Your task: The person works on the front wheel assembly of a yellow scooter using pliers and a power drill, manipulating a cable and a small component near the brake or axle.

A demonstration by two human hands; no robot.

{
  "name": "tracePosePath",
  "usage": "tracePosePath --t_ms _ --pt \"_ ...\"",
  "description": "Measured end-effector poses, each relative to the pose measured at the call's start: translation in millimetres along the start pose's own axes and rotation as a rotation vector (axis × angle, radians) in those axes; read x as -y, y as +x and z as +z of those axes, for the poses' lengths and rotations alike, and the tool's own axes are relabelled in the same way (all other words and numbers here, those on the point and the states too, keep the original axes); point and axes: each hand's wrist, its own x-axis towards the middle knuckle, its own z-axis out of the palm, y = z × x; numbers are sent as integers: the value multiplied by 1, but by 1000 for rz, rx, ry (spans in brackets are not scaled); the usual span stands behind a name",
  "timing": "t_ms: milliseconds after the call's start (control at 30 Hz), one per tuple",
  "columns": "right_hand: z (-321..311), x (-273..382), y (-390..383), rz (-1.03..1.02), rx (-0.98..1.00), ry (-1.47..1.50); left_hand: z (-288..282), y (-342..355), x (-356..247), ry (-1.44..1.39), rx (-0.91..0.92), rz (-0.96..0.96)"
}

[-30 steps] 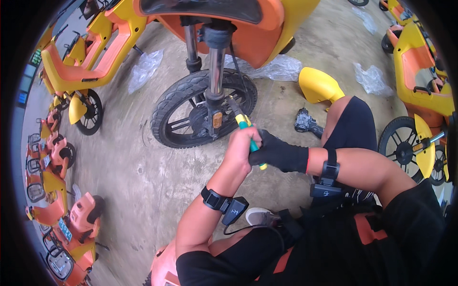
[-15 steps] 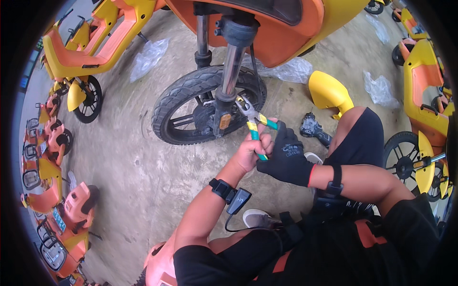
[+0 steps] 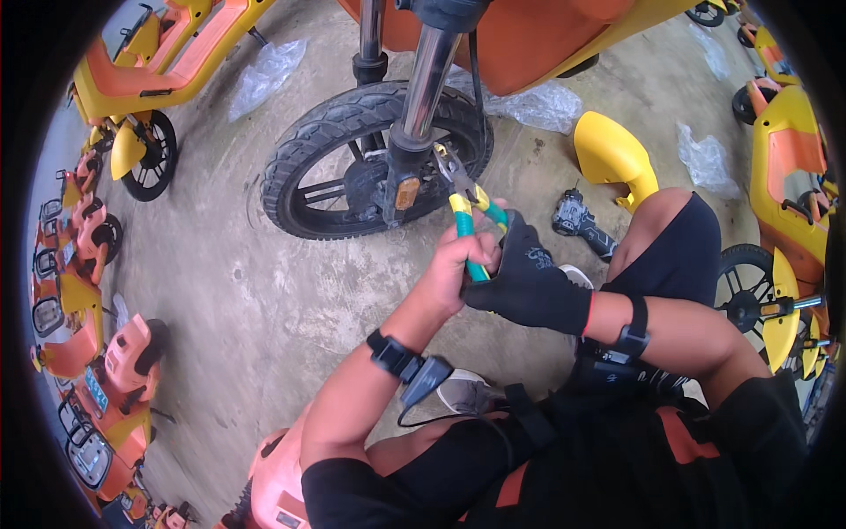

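A pair of pliers (image 3: 462,183) with green and yellow handles is held between my two hands. My bare left hand (image 3: 451,267) wraps round the left handle. The black-gloved right hand (image 3: 536,284) is closed on the other handle, its fingers partly hidden. The metal jaws reach up to a small brass-coloured part (image 3: 440,151) beside the front fork leg (image 3: 411,159); whether they grip it I cannot tell. An amber reflector (image 3: 406,193) sits low on that leg. Behind it, the black front wheel (image 3: 313,123) stands on the concrete, under an orange and yellow scooter body (image 3: 538,44).
To the right, a yellow curved fender (image 3: 612,154) and a cordless power tool (image 3: 580,225) lie on the floor. Clear plastic wrap (image 3: 542,106) lies behind the wheel. Parked scooters (image 3: 132,370) line the left side, and more (image 3: 789,185) stand at right.
The view has shifted, so the wheel and fork sit higher in the picture. Both hands stay on the pliers, whose jaws remain at the fork leg.
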Motion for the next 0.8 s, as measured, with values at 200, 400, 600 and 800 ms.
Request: tracePosePath --t_ms 200,400,600,800 --pt "9 -17 10 -40 -126 -329 -28 28 9 118 351 -58" --pt "56 -60 41 -295 -232 -40 -49 32 6 331 298 86" --pt "72 -57 23 -329 -117 186 -29 8 10 433 -37 82" --pt "59 -49 -67 -407 -162 -238 -19 -42 63 331 68 -81"
